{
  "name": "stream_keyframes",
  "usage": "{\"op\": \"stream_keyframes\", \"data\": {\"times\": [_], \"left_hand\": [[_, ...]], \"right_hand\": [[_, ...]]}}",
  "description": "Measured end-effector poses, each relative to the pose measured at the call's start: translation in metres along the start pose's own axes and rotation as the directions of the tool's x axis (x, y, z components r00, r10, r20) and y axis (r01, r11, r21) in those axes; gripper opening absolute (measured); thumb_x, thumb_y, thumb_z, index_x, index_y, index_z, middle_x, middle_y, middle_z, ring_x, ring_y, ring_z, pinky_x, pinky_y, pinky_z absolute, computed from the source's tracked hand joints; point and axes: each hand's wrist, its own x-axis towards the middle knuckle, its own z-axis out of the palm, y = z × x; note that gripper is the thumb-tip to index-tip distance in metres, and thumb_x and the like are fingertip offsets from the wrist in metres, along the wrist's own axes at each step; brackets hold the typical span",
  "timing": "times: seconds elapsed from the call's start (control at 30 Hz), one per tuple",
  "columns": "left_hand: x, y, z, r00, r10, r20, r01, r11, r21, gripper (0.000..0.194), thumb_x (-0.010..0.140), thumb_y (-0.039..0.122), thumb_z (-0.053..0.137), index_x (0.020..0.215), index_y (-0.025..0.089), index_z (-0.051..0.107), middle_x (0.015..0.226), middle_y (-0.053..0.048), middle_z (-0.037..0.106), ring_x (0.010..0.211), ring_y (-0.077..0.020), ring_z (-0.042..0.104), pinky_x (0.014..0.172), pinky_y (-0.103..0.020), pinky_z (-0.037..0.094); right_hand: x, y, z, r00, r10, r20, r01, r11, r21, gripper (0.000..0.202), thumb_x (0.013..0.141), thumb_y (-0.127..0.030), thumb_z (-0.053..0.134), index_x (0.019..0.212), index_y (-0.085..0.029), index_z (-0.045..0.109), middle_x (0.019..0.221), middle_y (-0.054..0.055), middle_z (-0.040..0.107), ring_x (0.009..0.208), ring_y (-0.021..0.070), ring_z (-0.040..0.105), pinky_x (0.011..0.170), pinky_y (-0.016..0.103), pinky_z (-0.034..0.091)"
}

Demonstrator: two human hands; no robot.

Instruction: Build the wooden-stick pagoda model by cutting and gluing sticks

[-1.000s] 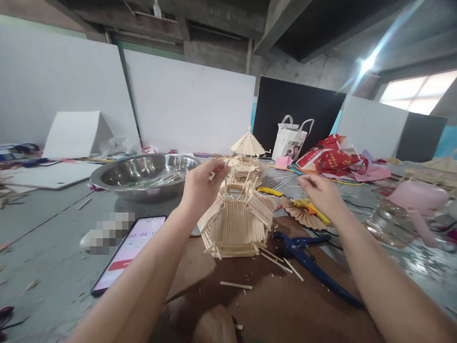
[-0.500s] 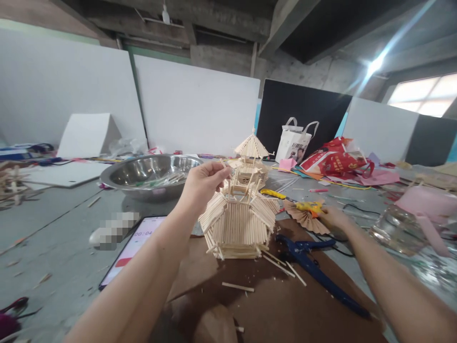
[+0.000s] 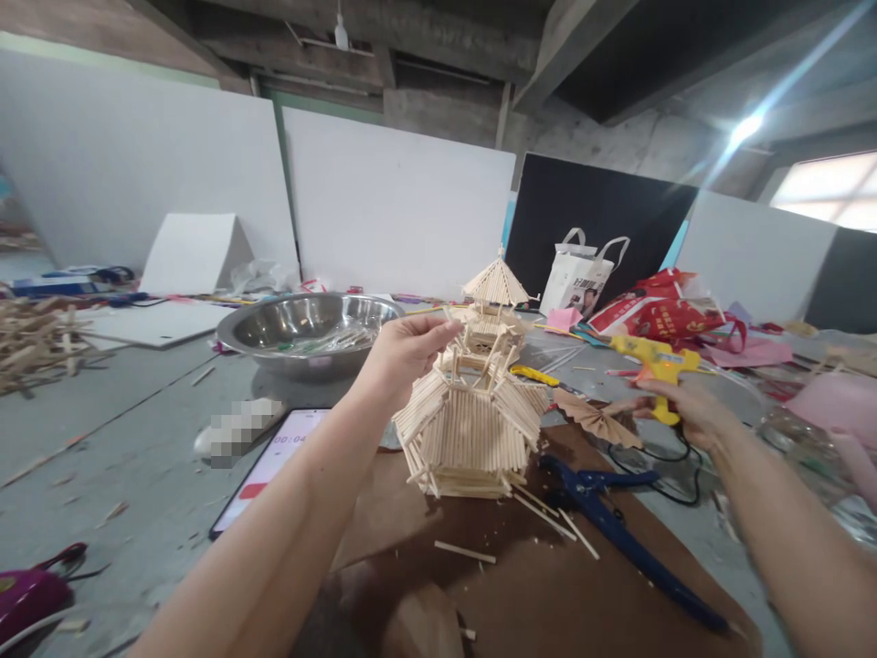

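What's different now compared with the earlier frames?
The right hand, empty at first, has gripped the yellow glue gun and lifted it off the paper fan, up and rightward. The left hand stays pinched beside the stick model; the blue cutter lies unmoved.

Stick model [image 3: 472, 429] matt wood; basin [image 3: 308, 367] glossy metal; glue gun [image 3: 661, 363] smooth plastic.

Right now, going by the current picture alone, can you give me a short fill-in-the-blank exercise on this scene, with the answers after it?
1. The right hand grips a yellow ______.
2. The near stick model stands on a sheet colored ______.
3. The long-handled tool on that sheet is ______ in color.
4. As the camera sees it, the phone lies to the ______ of the near stick model.

Missing words: glue gun; brown; blue; left.
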Motion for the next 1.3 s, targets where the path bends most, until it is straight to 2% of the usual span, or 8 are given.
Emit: {"op": "stream_keyframes", "data": {"times": [0.1, 0.17, 0.23, 0.4, 0.53, 0.73, 1.07, 1.3], "left_hand": [[-0.004, 0.002, 0.004, 0.999, 0.010, 0.031, -0.015, 0.990, 0.137, 0.014, 0.063, 0.030, 0.062, 0.062, 0.016, 0.062, 0.044, 0.005, 0.042, 0.038, -0.0028, 0.030, 0.039, -0.019, 0.022], [-0.006, 0.003, 0.006, 0.995, 0.072, 0.062, -0.086, 0.956, 0.282, 0.014, 0.064, 0.030, 0.060, 0.063, 0.016, 0.063, 0.049, 0.003, 0.049, 0.044, -0.0045, 0.037, 0.044, -0.020, 0.028], [-0.010, 0.005, 0.009, 0.981, 0.152, 0.118, -0.189, 0.877, 0.442, 0.016, 0.066, 0.030, 0.057, 0.064, 0.016, 0.064, 0.054, 0.001, 0.055, 0.050, -0.0065, 0.042, 0.048, -0.021, 0.032], [-0.015, 0.007, 0.013, 0.930, 0.301, 0.211, -0.363, 0.660, 0.657, 0.020, 0.071, 0.029, 0.050, 0.066, 0.015, 0.064, 0.055, 0.000, 0.057, 0.051, -0.0073, 0.044, 0.048, -0.021, 0.031], [-0.017, 0.007, 0.016, 0.899, 0.361, 0.246, -0.422, 0.572, 0.704, 0.021, 0.072, 0.027, 0.048, 0.065, 0.015, 0.064, 0.055, 0.000, 0.057, 0.050, -0.0070, 0.043, 0.048, -0.022, 0.030], [-0.019, 0.009, 0.017, 0.902, 0.372, 0.217, -0.409, 0.583, 0.701, 0.020, 0.071, 0.026, 0.048, 0.064, 0.016, 0.064, 0.053, 0.001, 0.056, 0.050, -0.0071, 0.043, 0.049, -0.022, 0.030], [-0.019, 0.009, 0.018, 0.925, 0.358, 0.130, -0.370, 0.764, 0.529, 0.012, 0.063, 0.022, 0.055, 0.054, 0.018, 0.063, 0.050, 0.000, 0.055, 0.048, -0.0086, 0.042, 0.047, -0.023, 0.027], [-0.019, 0.008, 0.018, 0.913, 0.373, 0.164, -0.395, 0.712, 0.580, 0.014, 0.065, 0.021, 0.054, 0.054, 0.019, 0.063, 0.050, 0.000, 0.054, 0.048, -0.0087, 0.042, 0.047, -0.024, 0.027]], "right_hand": [[-0.019, -0.028, 0.014, 0.975, -0.176, 0.134, 0.179, 0.984, -0.011, 0.014, 0.064, -0.027, 0.059, 0.074, -0.018, 0.057, 0.050, -0.002, 0.056, 0.044, 0.0110, 0.052, 0.044, 0.023, 0.044], [-0.034, -0.045, 0.029, 0.927, -0.322, 0.193, 0.326, 0.945, 0.013, 0.019, 0.061, -0.026, 0.062, 0.079, -0.020, 0.058, 0.053, -0.004, 0.055, 0.042, 0.0088, 0.048, 0.042, 0.022, 0.041], [-0.049, -0.059, 0.045, 0.886, -0.397, 0.239, 0.401, 0.916, 0.036, 0.017, 0.064, -0.025, 0.061, 0.081, -0.021, 0.058, 0.050, -0.006, 0.050, 0.040, 0.0070, 0.043, 0.039, 0.021, 0.038], [-0.074, -0.077, 0.073, 0.842, -0.436, 0.318, 0.449, 0.893, 0.036, 0.011, 0.067, -0.031, 0.060, 0.072, -0.022, 0.056, 0.052, -0.004, 0.048, 0.038, 0.0068, 0.041, 0.034, 0.022, 0.036], [-0.083, -0.081, 0.082, 0.845, -0.421, 0.328, 0.449, 0.893, -0.011, 0.016, 0.065, -0.037, 0.061, 0.067, -0.022, 0.054, 0.045, -0.005, 0.045, 0.034, 0.0072, 0.039, 0.030, 0.022, 0.033], [-0.084, -0.078, 0.088, 0.876, -0.400, 0.269, 0.440, 0.892, -0.107, 0.023, 0.063, -0.041, 0.061, 0.064, -0.021, 0.051, 0.037, -0.007, 0.040, 0.031, 0.0067, 0.037, 0.028, 0.021, 0.029], [-0.082, -0.076, 0.090, 0.880, -0.397, 0.259, 0.440, 0.889, -0.131, 0.023, 0.062, -0.040, 0.062, 0.064, -0.021, 0.051, 0.037, -0.007, 0.039, 0.030, 0.0056, 0.036, 0.027, 0.020, 0.028], [-0.084, -0.080, 0.091, 0.881, -0.393, 0.264, 0.436, 0.891, -0.130, 0.023, 0.061, -0.040, 0.063, 0.060, -0.021, 0.049, 0.038, -0.006, 0.040, 0.030, 0.0061, 0.036, 0.027, 0.021, 0.029]]}}
